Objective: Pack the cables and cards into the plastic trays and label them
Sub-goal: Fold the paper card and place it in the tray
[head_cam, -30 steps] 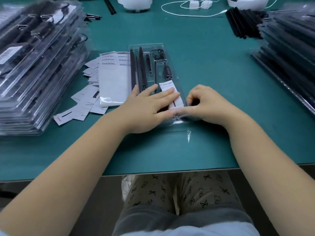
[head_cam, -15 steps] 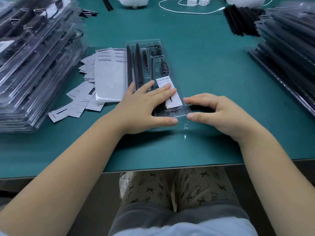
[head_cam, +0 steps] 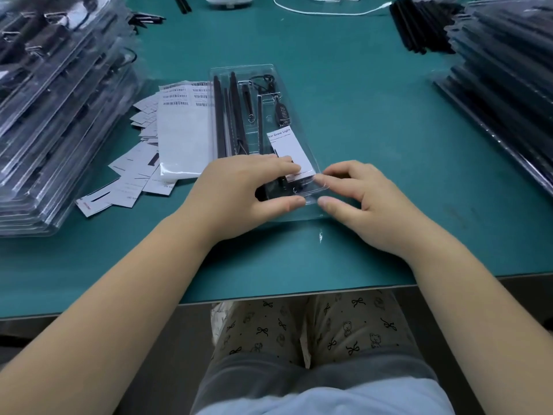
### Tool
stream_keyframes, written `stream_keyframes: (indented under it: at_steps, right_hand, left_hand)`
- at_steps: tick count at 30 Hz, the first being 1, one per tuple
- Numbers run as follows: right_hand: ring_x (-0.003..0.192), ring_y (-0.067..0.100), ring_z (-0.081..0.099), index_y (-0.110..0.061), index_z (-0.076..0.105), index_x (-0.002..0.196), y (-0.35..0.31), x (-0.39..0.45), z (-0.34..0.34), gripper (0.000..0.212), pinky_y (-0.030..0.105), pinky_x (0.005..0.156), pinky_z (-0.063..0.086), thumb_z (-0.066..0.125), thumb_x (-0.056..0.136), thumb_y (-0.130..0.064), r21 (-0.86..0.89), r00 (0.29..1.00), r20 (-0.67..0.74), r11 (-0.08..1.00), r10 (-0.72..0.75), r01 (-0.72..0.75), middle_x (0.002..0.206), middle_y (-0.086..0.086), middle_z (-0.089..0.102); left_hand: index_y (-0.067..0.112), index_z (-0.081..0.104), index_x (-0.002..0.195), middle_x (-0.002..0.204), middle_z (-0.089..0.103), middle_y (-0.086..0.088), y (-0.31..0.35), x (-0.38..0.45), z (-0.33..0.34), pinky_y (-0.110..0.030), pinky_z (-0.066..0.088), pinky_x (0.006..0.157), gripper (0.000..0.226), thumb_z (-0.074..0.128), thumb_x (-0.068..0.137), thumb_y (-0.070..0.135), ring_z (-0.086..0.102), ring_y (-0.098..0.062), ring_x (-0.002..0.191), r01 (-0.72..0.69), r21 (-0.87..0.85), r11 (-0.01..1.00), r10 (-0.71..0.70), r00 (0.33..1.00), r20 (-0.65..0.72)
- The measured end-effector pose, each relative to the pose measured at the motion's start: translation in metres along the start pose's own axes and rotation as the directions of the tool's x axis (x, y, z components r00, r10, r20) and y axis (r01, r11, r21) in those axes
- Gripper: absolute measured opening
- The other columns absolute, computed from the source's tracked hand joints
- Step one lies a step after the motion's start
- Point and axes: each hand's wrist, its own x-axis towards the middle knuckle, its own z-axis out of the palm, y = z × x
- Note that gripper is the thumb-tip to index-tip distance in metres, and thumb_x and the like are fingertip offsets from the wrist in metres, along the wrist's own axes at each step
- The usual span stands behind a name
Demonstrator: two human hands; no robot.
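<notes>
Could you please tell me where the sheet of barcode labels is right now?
In the head view, the sheet of barcode labels lies flat on the green table, left of centre, directly against the left side of the clear plastic tray and partly over scattered cards.

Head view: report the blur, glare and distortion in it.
Head view: the tall stack of clear plastic trays at far left is smeared with blur; the clear plastic tray with black rods at centre is sharp, its card readable; a small glint sits on the green table near the edge; wide-angle bending bows the table edge.
</notes>
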Motion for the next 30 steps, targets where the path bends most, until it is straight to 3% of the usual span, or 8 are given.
stream_keyframes:
  at_steps: [6, 8, 11, 15, 18, 22, 25, 30]
  right_hand:
    - [0.126, 0.012, 0.021, -0.031, 0.029, 0.148, -0.007, -0.004, 0.002, 0.096, 0.031, 0.103, 0.018, 0.021, 0.067, -0.08, -0.325, 0.986, 0.163, 0.942, -0.031, 0.083, 0.144, -0.004, 0.034]
    - [0.124, 0.01, 0.023, -0.031, 0.036, 0.145, -0.007, -0.004, 0.0, 0.088, 0.024, 0.098, 0.017, 0.028, 0.07, -0.077, -0.256, 0.99, 0.132, 0.963, -0.048, 0.08, 0.141, -0.005, 0.038]
    - [0.117, 0.006, 0.041, -0.025, 0.06, 0.129, -0.001, -0.006, -0.001, 0.048, 0.013, 0.095, 0.026, 0.06, 0.085, -0.045, -0.065, 0.997, -0.03, 0.996, -0.065, 0.063, 0.124, -0.009, 0.053]
    - [0.086, 0.002, 0.059, -0.022, 0.074, 0.095, 0.001, -0.006, -0.003, 0.02, 0.005, 0.079, 0.04, 0.079, 0.075, -0.023, 0.143, 0.966, -0.259, 0.989, 0.008, 0.03, 0.092, -0.011, 0.066]
    - [0.091, 0.003, 0.058, -0.037, 0.066, 0.105, -0.001, -0.006, -0.007, 0.038, 0.007, 0.084, 0.038, 0.08, 0.073, -0.023, 0.161, 0.978, -0.209, 0.986, 0.0, 0.034, 0.102, -0.017, 0.063]
    - [0.104, 0.013, 0.049, -0.027, 0.073, 0.105, -0.002, -0.004, -0.001, 0.025, 0.015, 0.092, 0.03, 0.074, 0.08, -0.027, -0.081, 0.986, -0.131, 0.992, -0.105, 0.095, 0.117, -0.015, 0.055]
    - [0.106, 0.012, 0.045, -0.031, 0.073, 0.103, -0.004, -0.001, -0.005, 0.02, 0.017, 0.091, 0.028, 0.069, 0.083, -0.033, -0.102, 0.996, -0.051, 0.992, -0.079, 0.073, 0.119, -0.013, 0.054]
    - [0.068, 0.0, 0.055, -0.043, 0.06, 0.093, -0.014, 0.006, -0.012, 0.017, 0.014, 0.067, 0.041, 0.069, 0.082, -0.035, 0.261, 0.987, -0.017, 0.953, 0.162, -0.152, 0.092, -0.012, 0.066]
  left_hand:
    - [0.022, 0.069, 0.115, 0.116, 0.069, 0.004, 0.002, 0.0, -0.003, -0.038, 0.051, 0.09, 0.048, 0.061, 0.078, 0.052, 0.062, -0.015, 0.111, 0.018, -0.018, 1.0, -0.018, 1.0, 0.016]
    - [0.022, 0.069, 0.115, 0.117, 0.068, 0.004, 0.002, 0.0, -0.002, -0.038, 0.05, 0.092, 0.048, 0.061, 0.078, 0.052, 0.062, -0.015, 0.113, 0.026, -0.011, 1.0, -0.025, 0.999, 0.021]
    - [0.023, 0.069, 0.115, 0.116, 0.069, 0.005, 0.002, 0.001, -0.003, -0.039, 0.051, 0.09, 0.049, 0.059, 0.079, 0.055, 0.061, -0.015, 0.112, 0.012, 0.019, 1.0, -0.013, 0.999, 0.034]
    - [0.02, 0.071, 0.109, 0.102, 0.071, 0.0, 0.003, 0.002, -0.003, -0.042, 0.055, 0.074, 0.055, 0.047, 0.08, 0.06, 0.064, -0.02, 0.097, -0.059, 0.079, 0.995, 0.056, 0.997, 0.045]
    - [0.022, 0.07, 0.108, 0.101, 0.071, -0.001, 0.001, 0.002, -0.003, -0.043, 0.055, 0.072, 0.055, 0.044, 0.079, 0.062, 0.065, -0.021, 0.097, -0.074, 0.097, 0.993, 0.068, 0.996, 0.063]
    - [0.03, 0.066, 0.118, 0.119, 0.066, 0.011, -0.002, 0.001, -0.005, -0.038, 0.052, 0.087, 0.06, 0.055, 0.071, 0.065, 0.056, -0.011, 0.116, -0.042, 0.085, 0.996, 0.032, 0.992, 0.122]
    - [0.032, 0.06, 0.127, 0.133, 0.057, 0.012, -0.004, 0.002, -0.005, -0.032, 0.044, 0.099, 0.058, 0.067, 0.075, 0.056, 0.047, -0.008, 0.128, -0.044, 0.105, 0.993, 0.025, 0.985, 0.17]
    - [0.0, 0.067, 0.112, 0.105, 0.069, -0.016, 0.006, 0.001, 0.001, -0.048, 0.057, 0.067, 0.051, 0.041, 0.087, 0.038, 0.068, -0.032, 0.092, -0.24, 0.223, 0.945, 0.227, 0.97, 0.081]
